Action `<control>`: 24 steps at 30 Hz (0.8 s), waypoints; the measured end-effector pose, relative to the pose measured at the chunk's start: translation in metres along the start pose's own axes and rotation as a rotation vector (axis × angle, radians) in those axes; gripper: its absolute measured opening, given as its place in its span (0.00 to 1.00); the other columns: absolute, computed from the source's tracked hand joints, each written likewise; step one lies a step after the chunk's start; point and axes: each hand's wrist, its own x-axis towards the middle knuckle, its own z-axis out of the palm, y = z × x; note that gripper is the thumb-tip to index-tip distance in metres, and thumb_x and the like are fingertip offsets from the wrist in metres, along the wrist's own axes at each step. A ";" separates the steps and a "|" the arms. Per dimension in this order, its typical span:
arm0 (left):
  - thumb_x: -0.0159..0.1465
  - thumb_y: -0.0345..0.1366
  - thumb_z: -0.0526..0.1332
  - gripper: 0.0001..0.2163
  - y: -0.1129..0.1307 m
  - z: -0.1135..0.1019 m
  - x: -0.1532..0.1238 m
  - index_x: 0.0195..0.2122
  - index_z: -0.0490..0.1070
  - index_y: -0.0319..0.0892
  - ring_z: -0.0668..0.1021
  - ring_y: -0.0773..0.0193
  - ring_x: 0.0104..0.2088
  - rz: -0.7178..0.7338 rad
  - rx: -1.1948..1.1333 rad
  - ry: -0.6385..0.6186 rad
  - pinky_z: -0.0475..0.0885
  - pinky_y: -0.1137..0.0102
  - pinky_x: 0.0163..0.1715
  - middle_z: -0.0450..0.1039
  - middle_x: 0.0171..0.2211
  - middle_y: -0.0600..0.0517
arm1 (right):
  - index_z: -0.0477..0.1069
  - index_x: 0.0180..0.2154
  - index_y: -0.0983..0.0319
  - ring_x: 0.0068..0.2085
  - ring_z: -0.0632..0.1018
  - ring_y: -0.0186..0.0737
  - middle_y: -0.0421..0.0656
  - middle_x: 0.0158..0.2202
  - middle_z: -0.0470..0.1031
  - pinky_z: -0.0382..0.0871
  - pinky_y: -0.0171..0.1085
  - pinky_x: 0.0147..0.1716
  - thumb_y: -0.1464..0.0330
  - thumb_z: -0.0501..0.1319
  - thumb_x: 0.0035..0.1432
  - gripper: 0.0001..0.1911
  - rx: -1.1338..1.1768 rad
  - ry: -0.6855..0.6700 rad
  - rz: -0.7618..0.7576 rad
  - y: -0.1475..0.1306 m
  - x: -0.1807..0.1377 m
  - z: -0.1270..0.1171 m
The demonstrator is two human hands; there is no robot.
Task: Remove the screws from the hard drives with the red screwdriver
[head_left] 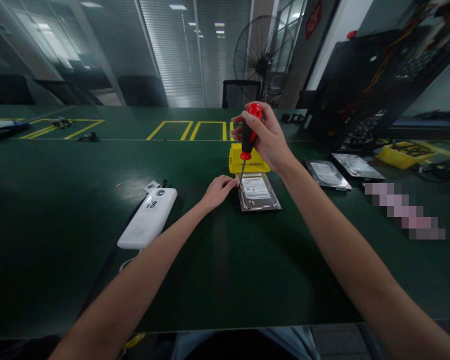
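A hard drive [257,190] with a white label lies flat on the green table in front of me. My right hand [268,132] is closed around the red and black handle of a screwdriver [248,132], held nearly upright above the drive. Its thin shaft points down to the drive's left edge, where the exact contact of the tip is too small to make out. At that same edge, my left hand [220,192] grips the drive's side, fingertips close to the screwdriver's tip. Just behind the drive sits a yellow box [234,159], partly covered by the screwdriver and right hand.
Two more hard drives [327,175] [358,166] lie to the right, near a yellow tray [399,156] of dark parts. A black computer case [345,95] stands behind them. A white power bank [148,218] with a cable lies left of my left forearm.
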 end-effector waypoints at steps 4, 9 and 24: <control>0.65 0.41 0.55 0.12 0.000 -0.001 -0.001 0.35 0.74 0.40 0.73 0.58 0.45 0.011 0.018 -0.016 0.67 0.63 0.46 0.73 0.41 0.48 | 0.57 0.43 0.53 0.32 0.75 0.32 0.37 0.37 0.72 0.73 0.37 0.37 0.53 0.62 0.52 0.22 -0.019 -0.011 -0.022 0.003 0.000 -0.001; 0.64 0.40 0.57 0.09 0.001 -0.002 -0.003 0.35 0.74 0.41 0.73 0.59 0.45 0.008 0.009 -0.013 0.67 0.63 0.47 0.73 0.41 0.49 | 0.58 0.45 0.52 0.31 0.74 0.33 0.37 0.35 0.70 0.72 0.37 0.35 0.51 0.61 0.52 0.23 -0.087 0.000 -0.050 0.004 0.000 0.001; 0.66 0.41 0.55 0.12 0.001 -0.002 -0.001 0.34 0.75 0.41 0.74 0.60 0.44 0.007 -0.013 -0.009 0.67 0.65 0.48 0.73 0.40 0.49 | 0.59 0.49 0.50 0.38 0.74 0.37 0.40 0.41 0.71 0.73 0.37 0.35 0.46 0.58 0.51 0.27 -0.071 0.067 0.012 0.000 -0.002 0.003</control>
